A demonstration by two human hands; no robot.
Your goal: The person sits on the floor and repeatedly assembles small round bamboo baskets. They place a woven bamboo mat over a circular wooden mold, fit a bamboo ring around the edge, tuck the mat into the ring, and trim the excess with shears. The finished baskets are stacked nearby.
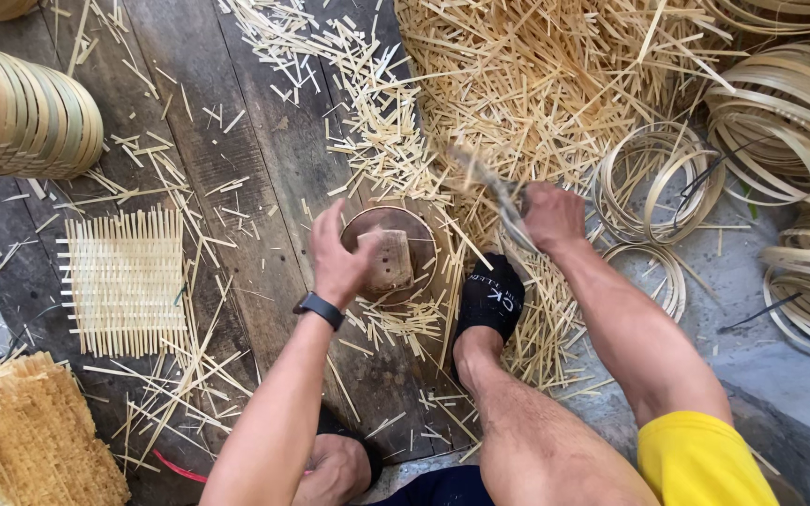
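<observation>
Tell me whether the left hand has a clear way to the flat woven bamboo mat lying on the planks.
Probably yes: the left hand rests at the round wooden block, and only loose bamboo slivers lie between it and the woven bamboo mat.

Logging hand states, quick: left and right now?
Left hand: closed on a small bamboo block atop the round stump.
Right hand: closed on a blurred blade.

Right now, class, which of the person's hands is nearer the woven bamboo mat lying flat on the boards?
Left. The left hand grips a small block on the round stump, just right of the woven mat. The right hand, holding a blurred blade, is farther right.
</observation>
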